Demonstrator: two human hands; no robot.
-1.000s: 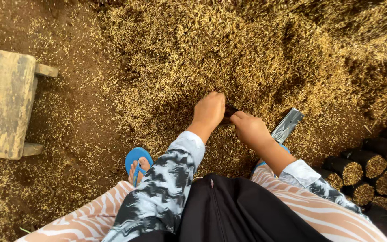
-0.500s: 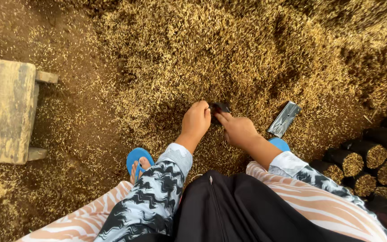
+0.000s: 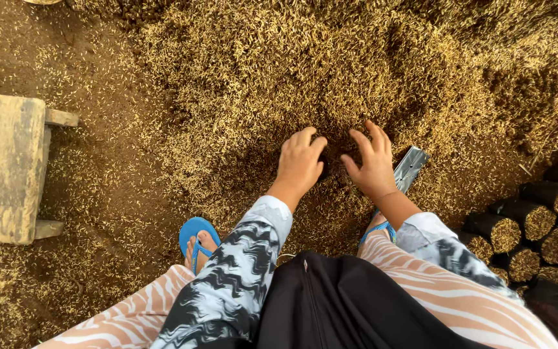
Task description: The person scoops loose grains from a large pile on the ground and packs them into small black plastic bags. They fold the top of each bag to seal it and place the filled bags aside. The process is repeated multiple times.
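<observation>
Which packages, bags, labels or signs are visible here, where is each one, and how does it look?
Filled black bags: stacked at the right edge, round dark tubes packed with tan husk.
Silvery flat packet: on the husk pile beside the right hand, shiny and rectangular.
No labels, signs or screens show.

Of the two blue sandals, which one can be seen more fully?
The blue sandal beside the left arm's sleeve, at lower centre-left: its rounded front and the toes show. Of the other sandal, below the right hand, only thin blue straps are visible.
</observation>
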